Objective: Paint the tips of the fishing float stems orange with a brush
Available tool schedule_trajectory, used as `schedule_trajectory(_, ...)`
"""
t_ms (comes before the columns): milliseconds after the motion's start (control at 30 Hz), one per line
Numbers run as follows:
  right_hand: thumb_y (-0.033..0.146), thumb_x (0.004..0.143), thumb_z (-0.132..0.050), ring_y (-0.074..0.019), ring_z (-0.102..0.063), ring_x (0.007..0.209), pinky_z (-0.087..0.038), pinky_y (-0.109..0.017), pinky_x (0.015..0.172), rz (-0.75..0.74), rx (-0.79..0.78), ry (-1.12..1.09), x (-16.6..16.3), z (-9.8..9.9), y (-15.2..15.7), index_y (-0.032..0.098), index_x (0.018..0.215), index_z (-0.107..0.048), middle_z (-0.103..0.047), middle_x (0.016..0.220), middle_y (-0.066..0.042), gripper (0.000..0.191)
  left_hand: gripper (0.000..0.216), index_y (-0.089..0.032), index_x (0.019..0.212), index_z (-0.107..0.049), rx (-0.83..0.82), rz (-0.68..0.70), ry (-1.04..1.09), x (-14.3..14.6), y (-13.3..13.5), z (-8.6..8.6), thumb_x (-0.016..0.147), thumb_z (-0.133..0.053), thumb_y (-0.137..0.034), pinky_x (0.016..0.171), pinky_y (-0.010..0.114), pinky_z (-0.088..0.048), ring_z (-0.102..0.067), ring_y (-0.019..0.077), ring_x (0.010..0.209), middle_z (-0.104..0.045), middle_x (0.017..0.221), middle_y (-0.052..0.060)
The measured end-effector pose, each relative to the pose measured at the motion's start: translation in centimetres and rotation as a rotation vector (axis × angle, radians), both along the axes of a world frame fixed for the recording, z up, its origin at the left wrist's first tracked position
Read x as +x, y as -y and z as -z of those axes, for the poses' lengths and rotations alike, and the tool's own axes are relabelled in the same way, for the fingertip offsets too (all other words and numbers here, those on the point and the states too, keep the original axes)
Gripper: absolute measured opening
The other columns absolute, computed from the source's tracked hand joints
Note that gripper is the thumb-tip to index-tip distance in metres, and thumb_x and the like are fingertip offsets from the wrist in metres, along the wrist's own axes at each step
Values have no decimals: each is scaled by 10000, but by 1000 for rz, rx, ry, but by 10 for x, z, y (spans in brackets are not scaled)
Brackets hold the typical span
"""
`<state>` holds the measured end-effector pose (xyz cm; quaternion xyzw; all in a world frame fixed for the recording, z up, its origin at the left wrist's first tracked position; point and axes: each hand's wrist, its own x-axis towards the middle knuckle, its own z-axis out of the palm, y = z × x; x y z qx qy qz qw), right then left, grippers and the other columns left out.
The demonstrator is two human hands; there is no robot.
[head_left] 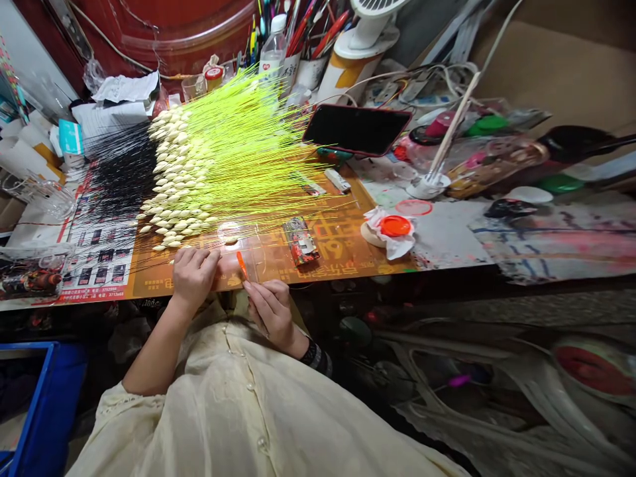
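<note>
Our right hand (272, 313) pinches a slim orange sliver (242, 264); our left hand (193, 277) curls on the desk (348, 262), grip unclear, just before rows of cream fishing floats (176, 173) with neon-yellow stems.

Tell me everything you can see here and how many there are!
fishing floats: very many, cream with neon-yellow and black stems, in rows on the table
phone: one, black, behind the floats
water bottle: one, clear, at the back
pens: many, mixed colours, in cups at the back
desk fan: one, white, back right
orange lid: one, on white paper, right of the hands
patterned box: one, multicoloured, near the hands
blue crate: one, lower left
orange piece: one, at the right hand's fingertips
left hand: one, on the table
right hand: one, pinching the orange piece
</note>
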<state>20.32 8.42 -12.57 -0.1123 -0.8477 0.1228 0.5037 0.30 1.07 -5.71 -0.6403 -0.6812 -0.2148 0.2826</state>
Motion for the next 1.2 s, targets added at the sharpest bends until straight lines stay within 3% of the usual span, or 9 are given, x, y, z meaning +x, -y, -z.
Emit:
schedule_trajectory(300, 93, 925, -570, -220, -562, 960, -516, -426, 916, -59, 29, -11, -7, -4, 6, 194, 1528, -427, -737, 1075, -89, 628, 116, -229, 1034, -711, 28, -47, 11, -2, 9, -3, 983, -607, -230, 824, 389, -351, -620, 180, 804, -759, 868, 29)
schedule_trajectory(1200, 98, 939, -565, -219, -570, 989, -498, -415, 934, -25, 6, 36, -15, 4, 11, 204, 1546, -408, -746, 1124, -104, 635, 184, -239, 1057, -723, -3, -50, 100, -6, 15, 0, 1011, -547, -268, 845, 392, -360, -619, 192, 838, -753, 885, 49)
